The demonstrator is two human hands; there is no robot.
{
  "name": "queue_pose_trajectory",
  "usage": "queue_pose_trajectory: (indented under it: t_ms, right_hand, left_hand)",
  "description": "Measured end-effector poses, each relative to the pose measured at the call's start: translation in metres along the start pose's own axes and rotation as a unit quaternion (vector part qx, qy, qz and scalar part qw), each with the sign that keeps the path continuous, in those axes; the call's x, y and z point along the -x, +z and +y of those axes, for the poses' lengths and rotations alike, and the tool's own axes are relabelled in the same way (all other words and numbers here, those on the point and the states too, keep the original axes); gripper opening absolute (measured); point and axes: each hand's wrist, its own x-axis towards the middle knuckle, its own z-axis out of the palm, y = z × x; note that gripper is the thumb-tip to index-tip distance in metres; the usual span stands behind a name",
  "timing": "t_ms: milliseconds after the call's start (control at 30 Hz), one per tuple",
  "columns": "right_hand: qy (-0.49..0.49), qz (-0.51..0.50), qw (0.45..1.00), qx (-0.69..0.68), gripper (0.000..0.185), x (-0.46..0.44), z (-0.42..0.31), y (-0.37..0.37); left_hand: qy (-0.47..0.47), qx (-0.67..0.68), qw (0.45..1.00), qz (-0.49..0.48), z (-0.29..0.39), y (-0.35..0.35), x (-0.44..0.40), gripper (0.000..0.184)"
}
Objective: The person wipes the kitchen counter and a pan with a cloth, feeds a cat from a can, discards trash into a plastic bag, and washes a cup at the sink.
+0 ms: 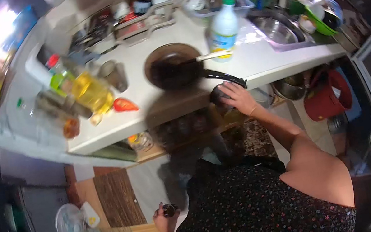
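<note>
My right hand (pixel 239 100) is closed around a dark, rounded object (pixel 217 96) at the counter's front edge, just below the pan's black handle. Low in the view, beside my body, my left hand (pixel 164 224) grips a small dark object with a round top (pixel 169 210); its kind is unclear. A dark frying pan (pixel 153 75) stands on the counter in shadow. Across it lies a utensil with a pale handle (pixel 212 55), its far end lost in the dark pan. Behind the pan handle stands a white bottle with a green cap (pixel 225 26).
On the white counter (pixel 137 51), an oil bottle (pixel 91 91), a red pepper (pixel 125 105) and a dark tumbler (pixel 114 76) stand left. A dish rack (pixel 146 28) is behind, a sink (pixel 278 30) right. Below are a shelf and a red bucket (pixel 327 99).
</note>
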Motion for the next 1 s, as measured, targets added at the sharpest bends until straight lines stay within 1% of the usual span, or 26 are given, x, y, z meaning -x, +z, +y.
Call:
queue_pose_trajectory:
  t_ms: [67, 100, 167, 233, 300, 333, 367, 433, 467, 500, 533, 567, 600, 633, 667, 700, 733, 767, 800, 833, 867, 900, 933, 967, 1000]
  right_hand:
    - [-0.007, -0.003, 0.993, 0.121, 0.025, 0.040, 0.042, -0.020]
    - [0.005, 0.041, 0.991, 0.127, 0.020, 0.055, 0.062, -0.029]
    - [0.107, 0.057, 0.987, 0.101, 0.016, 0.087, 0.098, -0.051]
    - [0.173, 0.126, 0.974, 0.072, 0.013, 0.127, 0.154, -0.062]
    - [0.347, 0.176, 0.919, 0.063, 0.026, 0.178, 0.226, -0.066]
    - [0.465, 0.129, 0.876, 0.030, 0.030, 0.187, 0.251, -0.089]
    - [0.572, 0.081, 0.816, -0.006, 0.034, 0.191, 0.272, -0.115]
    - [0.540, 0.123, 0.829, -0.076, 0.037, 0.200, 0.327, -0.135]
    - [0.510, 0.139, 0.834, -0.159, 0.036, 0.198, 0.349, -0.134]
    - [0.452, 0.159, 0.831, -0.282, 0.034, 0.173, 0.337, -0.151]
    - [0.385, 0.165, 0.768, -0.485, 0.034, 0.143, 0.324, -0.159]
    - [0.393, 0.097, 0.764, -0.503, 0.037, 0.111, 0.294, -0.175]
    - [0.331, 0.086, 0.763, -0.549, 0.045, 0.089, 0.267, -0.177]
    - [0.237, 0.038, 0.828, -0.507, 0.054, 0.087, 0.274, -0.136]
    - [0.215, -0.050, 0.974, -0.059, 0.066, 0.064, 0.233, -0.159]
    - [0.170, -0.128, 0.952, -0.219, 0.076, 0.050, 0.225, -0.143]
    - [0.135, -0.070, 0.978, -0.144, 0.074, 0.041, 0.205, -0.114]
    - [0.117, -0.076, 0.978, -0.152, 0.067, 0.033, 0.188, -0.082]
    - [0.067, -0.047, 0.991, -0.102, 0.059, 0.018, 0.184, -0.070]
    - [0.041, -0.020, 0.993, -0.110, 0.052, 0.003, 0.190, -0.054]
    - [0.058, -0.024, 0.992, -0.108, 0.050, -0.017, 0.202, -0.038]
    - [0.098, -0.019, 0.992, -0.072, 0.049, -0.039, 0.221, -0.023]
    - [0.160, -0.026, 0.986, -0.029, 0.047, -0.060, 0.246, -0.020]
    - [0.243, 0.017, 0.970, -0.007, 0.048, -0.079, 0.274, -0.011]
    - [0.313, 0.041, 0.948, 0.032, 0.048, -0.093, 0.303, -0.003]
  left_hand:
    - [0.025, -0.022, 0.999, 0.012, 0.017, 0.004, -0.021, 0.071]
    - [0.036, -0.024, 0.999, 0.008, 0.031, 0.003, -0.028, 0.071]
    - [0.061, -0.016, 0.998, 0.021, 0.063, 0.007, -0.039, 0.071]
    - [0.072, -0.014, 0.997, 0.031, 0.092, 0.023, -0.048, 0.071]
    - [0.095, -0.035, 0.994, 0.030, 0.121, 0.042, -0.051, 0.070]
    - [0.087, -0.035, 0.995, 0.030, 0.134, 0.052, -0.049, 0.070]
    - [0.079, -0.029, 0.996, 0.013, 0.147, 0.063, -0.046, 0.070]
    - [0.067, -0.020, 0.997, 0.012, 0.186, 0.089, -0.055, 0.070]
    - [0.072, -0.011, 0.997, -0.007, 0.204, 0.100, -0.053, 0.071]
    - [0.076, -0.006, 0.997, -0.033, 0.220, 0.109, -0.048, 0.071]
    - [0.085, 0.004, 0.996, -0.039, 0.238, 0.121, -0.049, 0.071]
    - [0.071, -0.032, 0.996, -0.047, 0.265, 0.122, -0.047, 0.070]
    - [0.081, -0.016, 0.996, -0.041, 0.283, 0.126, -0.047, 0.071]
    - [0.090, 0.001, 0.995, -0.032, 0.298, 0.129, -0.047, 0.071]
    - [0.084, -0.002, 0.996, -0.025, 0.310, 0.131, -0.047, 0.071]
    - [0.069, 0.020, 0.997, -0.019, 0.320, 0.133, -0.046, 0.072]
    - [0.055, 0.043, 0.997, -0.013, 0.329, 0.134, -0.047, 0.072]
    - [0.051, 0.038, 0.998, -0.008, 0.338, 0.135, -0.046, 0.072]
    - [0.063, 0.022, 0.998, -0.010, 0.347, 0.132, -0.044, 0.072]
    - [0.076, 0.006, 0.997, -0.010, 0.353, 0.133, -0.042, 0.072]
    - [0.074, 0.001, 0.997, -0.007, 0.357, 0.135, -0.039, 0.072]
    - [0.070, -0.015, 0.997, 0.008, 0.359, 0.139, -0.032, 0.072]
    - [0.071, -0.029, 0.997, 0.022, 0.361, 0.145, -0.028, 0.072]
    - [0.079, -0.029, 0.996, 0.018, 0.364, 0.148, -0.023, 0.072]
    - [0.062, -0.021, 0.997, 0.027, 0.368, 0.150, -0.013, 0.072]
